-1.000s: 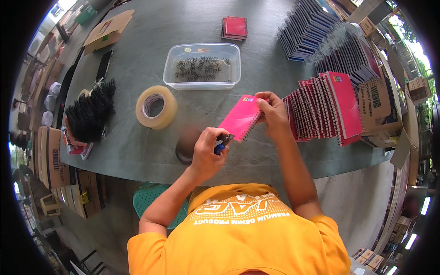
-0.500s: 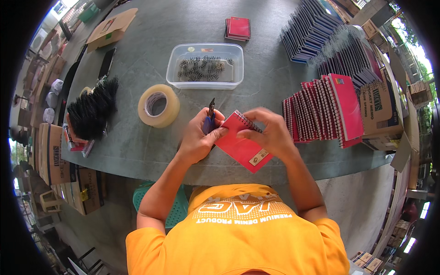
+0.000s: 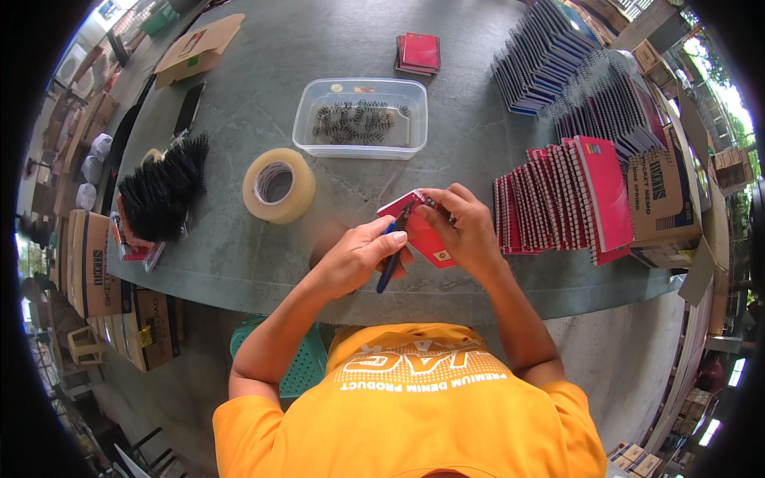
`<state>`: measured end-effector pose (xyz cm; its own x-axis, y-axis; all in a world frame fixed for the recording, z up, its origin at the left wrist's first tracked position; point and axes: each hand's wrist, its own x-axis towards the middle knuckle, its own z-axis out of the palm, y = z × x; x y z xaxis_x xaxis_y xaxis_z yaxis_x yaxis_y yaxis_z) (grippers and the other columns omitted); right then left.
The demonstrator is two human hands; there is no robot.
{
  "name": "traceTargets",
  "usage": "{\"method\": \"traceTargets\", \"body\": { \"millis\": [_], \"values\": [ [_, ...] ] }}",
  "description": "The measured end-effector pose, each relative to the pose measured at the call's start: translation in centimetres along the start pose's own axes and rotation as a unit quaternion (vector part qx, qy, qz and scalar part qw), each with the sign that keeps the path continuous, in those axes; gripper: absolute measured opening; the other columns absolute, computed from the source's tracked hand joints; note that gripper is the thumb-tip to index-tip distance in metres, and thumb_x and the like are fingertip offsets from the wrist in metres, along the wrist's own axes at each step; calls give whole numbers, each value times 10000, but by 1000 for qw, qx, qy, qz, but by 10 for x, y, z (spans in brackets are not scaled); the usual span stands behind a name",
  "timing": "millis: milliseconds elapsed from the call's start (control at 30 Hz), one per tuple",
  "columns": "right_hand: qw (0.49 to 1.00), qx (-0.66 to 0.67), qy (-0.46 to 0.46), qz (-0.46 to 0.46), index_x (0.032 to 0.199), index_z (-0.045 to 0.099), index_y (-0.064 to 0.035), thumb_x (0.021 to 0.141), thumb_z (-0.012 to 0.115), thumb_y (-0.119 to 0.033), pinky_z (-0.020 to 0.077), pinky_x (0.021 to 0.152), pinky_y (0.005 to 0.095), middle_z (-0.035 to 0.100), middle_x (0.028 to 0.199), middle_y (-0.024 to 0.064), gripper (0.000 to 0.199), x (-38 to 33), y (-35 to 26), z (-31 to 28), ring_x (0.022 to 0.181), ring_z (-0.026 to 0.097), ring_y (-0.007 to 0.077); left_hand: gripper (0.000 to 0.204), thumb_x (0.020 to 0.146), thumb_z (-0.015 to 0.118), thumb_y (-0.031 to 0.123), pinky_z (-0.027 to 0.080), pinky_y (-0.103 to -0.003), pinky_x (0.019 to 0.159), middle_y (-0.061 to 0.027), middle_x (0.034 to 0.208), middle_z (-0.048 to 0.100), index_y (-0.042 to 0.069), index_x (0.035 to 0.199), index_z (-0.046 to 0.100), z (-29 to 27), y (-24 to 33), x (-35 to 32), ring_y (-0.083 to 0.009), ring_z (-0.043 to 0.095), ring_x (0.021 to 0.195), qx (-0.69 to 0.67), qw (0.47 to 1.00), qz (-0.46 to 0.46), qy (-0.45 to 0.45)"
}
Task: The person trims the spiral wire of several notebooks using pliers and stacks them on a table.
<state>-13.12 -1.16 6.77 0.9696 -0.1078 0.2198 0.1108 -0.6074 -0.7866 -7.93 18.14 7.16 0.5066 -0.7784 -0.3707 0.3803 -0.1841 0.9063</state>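
Note:
A small red spiral notebook (image 3: 434, 245) is held above the table edge in front of me. My right hand (image 3: 464, 225) grips its spiral-bound edge between thumb and fingers. In my left hand (image 3: 362, 251) are blue-handled cutting pliers (image 3: 389, 264), their dark jaws touching the wire coil near the notebook's upper corner. The fingers partly cover the coil, so I cannot tell whether the jaws are closed on the wire. Beyond my hands stands a clear plastic tub (image 3: 360, 150) with several short black wire coils (image 3: 358, 122) in it.
A roll of clear tape (image 3: 279, 186) lies left of the tub, with black spiral wires (image 3: 163, 189) farther left. Stacked red notebooks (image 3: 558, 199) and blue notebooks (image 3: 542, 60) stand at the right by a cardboard box (image 3: 661, 199). Two small red notebooks (image 3: 419, 52) lie at the back.
My left hand has turned the pliers and brought their jaws to the notebook's coil, letting go of the notebook. My right hand now holds the notebook by its coil edge, slightly tilted.

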Motion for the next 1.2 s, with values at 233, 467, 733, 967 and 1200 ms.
{"method": "traceTargets", "body": {
  "millis": [233,467,733,967,1200],
  "values": [
    [999,-32,0,-13,997,635,-16,857,611,-188,466,588,361,552,796,112,223,-3,-6,3,649,577,277,367,941,453,334,509,-313,727,-135,923,626,13,1107,516,-7,-2,5,-201,637,784,-103,993,-44,-43],
    [996,-91,-8,-4,992,631,1,854,612,-171,470,586,362,567,783,135,221,-5,0,0,644,573,290,329,938,470,306,463,-363,760,-157,920,606,14,1087,495,17,-11,12,-304,615,877,360,910,95,185],
    [979,53,117,160,1144,545,-35,798,638,-104,415,530,294,496,623,34,365,-2,32,-31,550,493,115,464,856,607,315,416,-395,907,-185,1090,530,32,1208,503,41,-97,36,-332,515,1016,497,830,163,193],
    [952,174,139,208,1204,474,-31,801,632,-103,454,575,261,502,652,8,439,1,41,-19,594,515,84,474,821,655,280,485,-351,759,-163,994,571,15,1183,499,59,-36,59,-305,580,839,298,891,300,166],
    [944,256,173,119,1198,511,-17,867,629,-156,484,772,264,546,1019,96,378,32,34,-2,903,567,144,188,829,560,106,478,-338,678,-149,828,639,-4,981,564,-22,46,127,-251,637,758,272,928,181,177]
  ]
}}
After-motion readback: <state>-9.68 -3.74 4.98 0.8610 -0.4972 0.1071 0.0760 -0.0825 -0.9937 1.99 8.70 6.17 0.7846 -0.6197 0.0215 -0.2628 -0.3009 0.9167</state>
